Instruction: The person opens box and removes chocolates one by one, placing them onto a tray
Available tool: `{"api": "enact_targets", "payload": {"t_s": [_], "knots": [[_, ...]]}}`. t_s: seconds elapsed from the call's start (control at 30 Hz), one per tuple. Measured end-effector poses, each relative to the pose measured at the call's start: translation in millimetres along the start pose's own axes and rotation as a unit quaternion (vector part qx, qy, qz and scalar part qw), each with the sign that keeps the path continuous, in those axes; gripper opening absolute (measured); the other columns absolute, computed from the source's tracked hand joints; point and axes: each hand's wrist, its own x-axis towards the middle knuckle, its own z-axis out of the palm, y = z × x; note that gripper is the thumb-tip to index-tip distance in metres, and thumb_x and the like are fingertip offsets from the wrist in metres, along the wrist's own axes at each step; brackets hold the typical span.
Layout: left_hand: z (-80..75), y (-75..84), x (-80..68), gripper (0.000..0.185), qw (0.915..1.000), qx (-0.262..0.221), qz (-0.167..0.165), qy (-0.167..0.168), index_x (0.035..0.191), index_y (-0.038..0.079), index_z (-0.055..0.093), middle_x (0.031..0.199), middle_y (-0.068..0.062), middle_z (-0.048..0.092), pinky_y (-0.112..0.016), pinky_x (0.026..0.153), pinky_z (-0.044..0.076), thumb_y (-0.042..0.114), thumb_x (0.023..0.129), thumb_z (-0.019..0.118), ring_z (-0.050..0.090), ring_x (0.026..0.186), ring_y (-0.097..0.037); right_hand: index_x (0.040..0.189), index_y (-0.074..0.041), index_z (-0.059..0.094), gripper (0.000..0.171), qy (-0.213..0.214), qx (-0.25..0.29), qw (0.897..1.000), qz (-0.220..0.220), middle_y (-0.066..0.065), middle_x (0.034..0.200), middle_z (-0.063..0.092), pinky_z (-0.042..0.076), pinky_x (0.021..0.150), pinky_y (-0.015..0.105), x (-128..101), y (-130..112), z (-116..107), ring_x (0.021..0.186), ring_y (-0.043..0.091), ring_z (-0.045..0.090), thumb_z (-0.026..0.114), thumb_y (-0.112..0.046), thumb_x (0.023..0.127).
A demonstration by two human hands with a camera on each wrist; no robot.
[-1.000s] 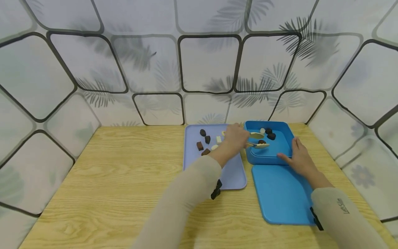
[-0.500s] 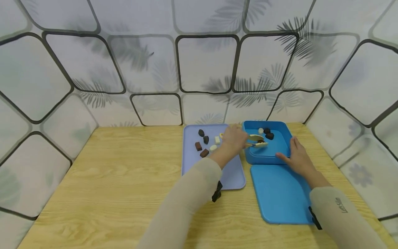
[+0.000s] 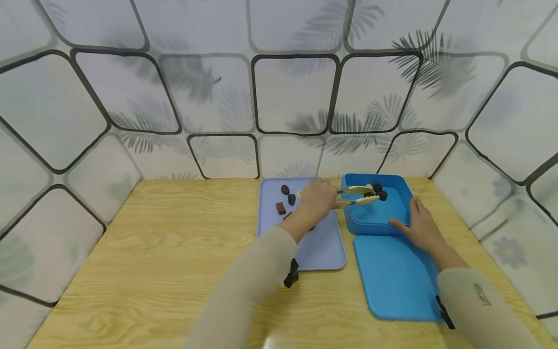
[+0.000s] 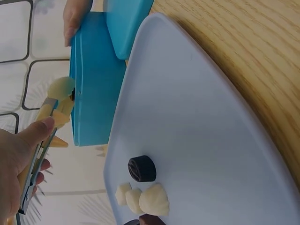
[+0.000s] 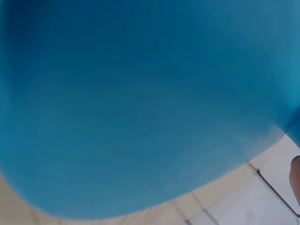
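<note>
My left hand [image 3: 319, 198] grips yellow-tipped metal tongs [image 4: 39, 157]. Their tips reach over the far wall of the blue box [image 3: 370, 228] in the head view. A dark piece [image 4: 73, 94] shows at the tips in the left wrist view; I cannot tell whether they pinch it. Dark chocolates [image 3: 377, 187] and a white piece lie behind the tips in the box. My right hand [image 3: 422, 228] rests on the box's near right corner, its fingers along the outer side and its thumb on the front rim. The right wrist view is mostly filled by blue plastic [image 5: 140, 117].
A lavender tray [image 3: 322, 252] left of the box bears dark chocolates [image 3: 285, 189], brown blocks [image 3: 280, 208] and white pieces [image 4: 153, 200]. In front of the box lies the blue lid [image 3: 396, 281] on the wooden table [image 3: 183, 252]. Patterned panels [image 3: 296, 92] stand around the table.
My left hand has shifted left, and the tong tips have moved back over the dark pieces in the box. My right hand has stayed on the box corner.
</note>
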Motion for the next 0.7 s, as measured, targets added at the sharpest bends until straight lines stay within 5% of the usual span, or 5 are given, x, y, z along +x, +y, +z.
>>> {"api": "enact_targets", "payload": {"t_s": [0.3,0.43,0.7], "knots": [[5.8,-19.8,-22.5,0.053,0.9977,0.003,-0.002,0.068,0.117,0.026,0.067,0.107,0.006,0.067,-0.022,0.076,0.054,0.064,0.084,0.051,0.063,0.093,-0.01,0.143,0.014,-0.005,0.105,0.002,-0.003,1.0,0.003,0.039,0.148,0.0,0.019,0.103,0.068,-4,1,0,0.134,0.057,0.009,0.049,-0.058,0.091],[8.2,-30.1,-32.8,0.053,0.9963,-0.009,-0.007,0.085,0.114,0.025,0.068,0.101,0.005,0.067,-0.023,0.07,0.054,0.065,0.084,0.049,0.063,0.087,-0.011,0.143,0.015,-0.004,0.106,0.003,0.002,1.0,0.005,0.039,0.148,0.001,0.019,0.103,0.068,-5,-2,-1,0.134,0.058,0.01,0.05,-0.059,0.09],[14.2,-53.2,-55.7,0.052,0.9791,-0.043,0.003,0.199,0.103,0.021,0.072,0.087,0.002,0.068,-0.024,0.064,0.054,0.063,0.076,0.06,0.063,0.075,-0.014,0.144,0.015,-0.004,0.105,0.006,0.006,1.0,-0.005,0.039,0.148,0.0,0.018,0.104,0.068,-3,-1,0,0.134,0.058,0.009,0.05,-0.058,0.09]]}}
